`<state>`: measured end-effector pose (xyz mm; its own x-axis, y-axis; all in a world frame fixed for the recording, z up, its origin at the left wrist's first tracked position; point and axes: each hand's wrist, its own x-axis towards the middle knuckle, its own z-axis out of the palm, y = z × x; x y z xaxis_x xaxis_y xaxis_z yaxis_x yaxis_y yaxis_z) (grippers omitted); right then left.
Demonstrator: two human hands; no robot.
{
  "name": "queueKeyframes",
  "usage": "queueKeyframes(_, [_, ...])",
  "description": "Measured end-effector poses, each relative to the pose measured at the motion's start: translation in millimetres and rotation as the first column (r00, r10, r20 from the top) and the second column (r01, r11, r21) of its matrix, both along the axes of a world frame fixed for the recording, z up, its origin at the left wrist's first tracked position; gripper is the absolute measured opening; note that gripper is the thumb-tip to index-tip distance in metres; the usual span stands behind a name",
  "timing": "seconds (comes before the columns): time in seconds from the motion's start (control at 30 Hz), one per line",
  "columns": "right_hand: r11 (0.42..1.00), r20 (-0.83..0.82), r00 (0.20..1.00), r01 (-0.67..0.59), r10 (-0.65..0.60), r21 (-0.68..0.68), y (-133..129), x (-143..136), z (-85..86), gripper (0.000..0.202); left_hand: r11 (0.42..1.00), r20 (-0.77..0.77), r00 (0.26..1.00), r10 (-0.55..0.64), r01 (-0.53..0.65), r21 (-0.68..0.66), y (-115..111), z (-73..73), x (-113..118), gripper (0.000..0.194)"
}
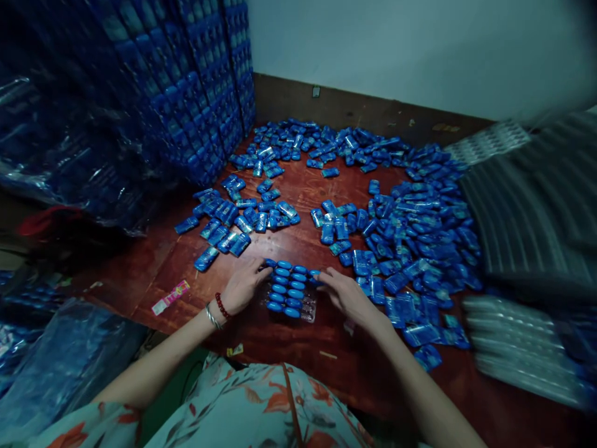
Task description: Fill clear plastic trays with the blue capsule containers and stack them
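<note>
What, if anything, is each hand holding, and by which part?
The left hand is at the left end of one glossy blue oval piece, the right hand at the right end of another; whether either is gripped cannot be told.

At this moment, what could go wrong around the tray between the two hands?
The left hand or right hand could bump the rows of blue pieces and knock some out of line on the clear tray.

The loose blue packets reach close to the right forearm, so a sideways sweep might scatter the nearest ones.
</note>
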<state>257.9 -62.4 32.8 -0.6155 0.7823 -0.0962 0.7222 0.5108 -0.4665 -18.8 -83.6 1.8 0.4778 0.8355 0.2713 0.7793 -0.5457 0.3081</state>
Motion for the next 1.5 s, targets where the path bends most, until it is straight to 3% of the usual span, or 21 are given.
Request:
queueKeyframes(0.1, [0.999, -0.063, 0.997, 0.039, -0.039, -0.005, -1, 4, -3.2, 0.021, 0.997, 0.061, 0.998, -0.011, 0.006, 0.08, -1, -3.2, -1, 0.025])
queueKeyframes(0.23, [1.0, 0.058, 0.998, -0.015, 0.013, 0.026, -9, 1, -2.9, 0.031, 0.987, 0.144, 0.983, -0.113, 0.095, 0.128, 0, -11.9, -5, 0.026])
queueKeyframes(0.43, [0.974, 0.318, 0.947, -0.021, -0.053, 0.226, -24, -18, -9.3, 0.04, 0.995, 0.194, 0.977, -0.084, 0.074, 0.063, 3, -18.1, -4, 0.027])
queueKeyframes(0.57, [0.938, 0.289, 0.955, -0.037, -0.069, 0.345, -30, -13, -17.6, 0.038, 0.999, 0.271, 0.962, -0.027, 0.032, -0.015, 3, -17.8, -4, 0.02])
queueKeyframes(0.63, [0.918, 0.173, 0.978, 0.039, -0.116, 0.395, -30, 0, -21.7, 0.038, 0.999, 0.342, 0.939, 0.048, -0.047, -0.011, 3, -20.0, -10, 0.02])
queueKeyframes(0.73, [0.824, -0.002, 0.914, 0.366, -0.405, 0.433, -15, 27, -26.5, 0.037, 0.947, 0.401, 0.866, 0.3, -0.32, -0.017, 12, -23.1, -26, 0.019])
queueKeyframes(0.8, [0.74, 0.068, 0.791, 0.532, -0.607, 0.412, 1, 43, -28.5, 0.038, 0.874, 0.277, 0.834, 0.476, -0.485, -0.042, 25, -21.9, -37, 0.02])
queueKeyframes(0.9, [0.751, 0.331, 0.675, 0.573, -0.659, 0.328, 22, 47, -29.8, 0.046, 0.806, -0.127, 0.813, 0.568, -0.581, -0.116, 49, -14.8, -44, 0.029])
queueKeyframes(1.0, [0.802, 0.416, 0.686, 0.508, -0.597, 0.314, 23, 34, -32.2, 0.036, 0.809, -0.334, 0.81, 0.481, -0.557, -0.187, 66, -7.4, -38, 0.034])
queueKeyframes(1.17, [0.825, 0.301, 0.771, 0.496, -0.561, 0.27, -9, 24, -41.5, 0.036, 0.849, -0.35, 0.86, 0.372, -0.468, -0.246, 59, -9.1, -30, 0.026])
queueKeyframes(1.27, [0.774, 0.015, 0.782, 0.612, -0.623, 0.162, -36, 33, -40.1, 0.036, 0.856, -0.282, 0.896, 0.342, -0.421, -0.299, 40, -16.9, -40, 0.033])
queueKeyframes(1.37, [0.722, -0.197, 0.72, 0.688, -0.666, 0.071, -62, 41, -29.6, 0.035, 0.885, -0.032, 0.939, 0.344, -0.335, -0.322, 16, -22.8, -54, 0.046])
queueKeyframes(1.43, [0.775, -0.259, 0.753, 0.632, -0.605, 0.03, -73, 40, -21.8, 0.031, 0.896, 0.181, 0.911, 0.37, -0.298, -0.33, -1, -22.8, -61, 0.042])
queueKeyframes(1.5, [0.829, -0.295, 0.791, 0.56, -0.536, -0.003, -79, 35, -18.3, 0.028, 0.881, 0.338, 0.838, 0.428, -0.305, -0.361, -18, -19.7, -61, 0.034])
